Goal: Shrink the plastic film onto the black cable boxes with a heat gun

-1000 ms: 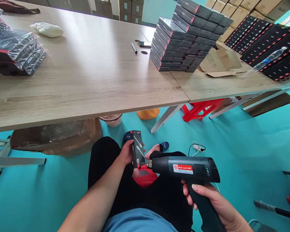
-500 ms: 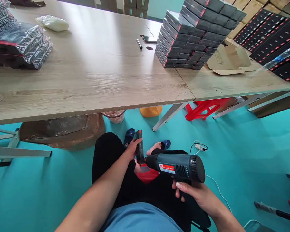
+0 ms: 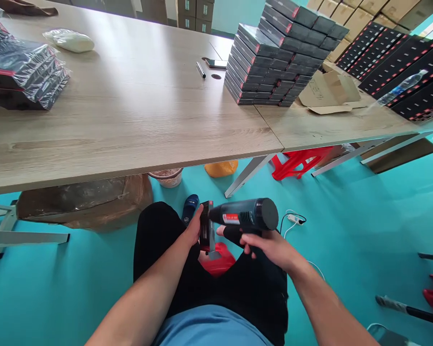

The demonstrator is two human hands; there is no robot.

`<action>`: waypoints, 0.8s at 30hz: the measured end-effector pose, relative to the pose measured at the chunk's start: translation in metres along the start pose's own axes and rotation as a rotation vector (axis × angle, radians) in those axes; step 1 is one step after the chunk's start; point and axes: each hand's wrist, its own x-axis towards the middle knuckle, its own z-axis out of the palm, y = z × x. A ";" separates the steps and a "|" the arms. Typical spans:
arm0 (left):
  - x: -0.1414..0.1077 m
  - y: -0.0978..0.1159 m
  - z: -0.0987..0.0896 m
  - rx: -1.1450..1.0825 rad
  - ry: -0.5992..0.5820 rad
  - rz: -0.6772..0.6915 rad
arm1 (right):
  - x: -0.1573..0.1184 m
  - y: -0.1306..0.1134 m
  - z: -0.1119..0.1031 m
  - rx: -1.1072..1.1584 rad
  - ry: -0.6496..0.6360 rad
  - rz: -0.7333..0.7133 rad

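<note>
Between my knees, my left hand (image 3: 194, 226) grips a small dark box (image 3: 205, 229) by its left side, the box standing roughly upright. My right hand (image 3: 261, 245) is wrapped round the handle of a dark heat gun (image 3: 246, 214) with a red label. The gun's nozzle points left at the upper part of the box, very close to it; whether they touch cannot be made out. Both hands are below the table's front edge, over my lap. The underside of the box and my left fingers behind it are mostly hidden.
The wooden table (image 3: 137, 120) bears stacked dark boxes (image 3: 270, 67), wrapped boxes (image 3: 29, 72), a pen (image 3: 201, 70), a phone (image 3: 216, 63) and open cardboard (image 3: 328, 93). Beneath are a bin (image 3: 169, 179), a red stool (image 3: 299, 162) and a table leg (image 3: 248, 175). A power strip (image 3: 295, 219) lies right.
My right hand has raised the heat gun and moved it left, so its nozzle has gone from the box's lower end to its upper part. The box has turned, showing a wider face.
</note>
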 end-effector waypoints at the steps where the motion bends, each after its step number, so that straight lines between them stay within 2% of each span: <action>1: 0.000 0.000 -0.001 -0.079 0.013 -0.044 | -0.009 0.002 -0.003 -0.033 -0.046 0.052; 3: 0.000 0.001 -0.001 -0.253 0.045 -0.140 | -0.026 0.008 -0.009 -0.082 -0.125 0.176; 5: 0.001 0.002 0.001 -0.302 0.055 -0.154 | -0.036 0.016 -0.010 -0.097 -0.115 0.220; 7: 0.002 0.002 0.005 -0.293 0.050 -0.124 | -0.033 0.021 -0.006 -0.066 -0.024 0.170; 9: 0.003 0.000 0.008 -0.236 0.050 -0.106 | -0.018 0.020 -0.001 -0.008 0.094 0.065; 11: 0.002 -0.001 0.011 -0.164 0.067 -0.088 | 0.001 0.014 0.001 0.055 0.158 -0.029; 13: 0.001 -0.002 0.012 -0.117 0.098 -0.034 | 0.013 0.004 -0.003 0.104 0.161 -0.075; 15: 0.000 -0.002 0.011 -0.108 0.140 0.038 | 0.013 -0.004 -0.011 0.113 0.108 -0.061; 19: -0.001 -0.003 0.009 -0.146 0.176 0.043 | 0.000 -0.009 -0.023 0.024 -0.041 0.109; 21: 0.001 -0.004 0.008 -0.149 0.179 0.039 | 0.001 -0.009 -0.019 -0.004 -0.022 0.120; 24: 0.003 -0.004 0.006 -0.161 0.178 0.073 | 0.010 -0.010 -0.004 0.029 0.095 -0.005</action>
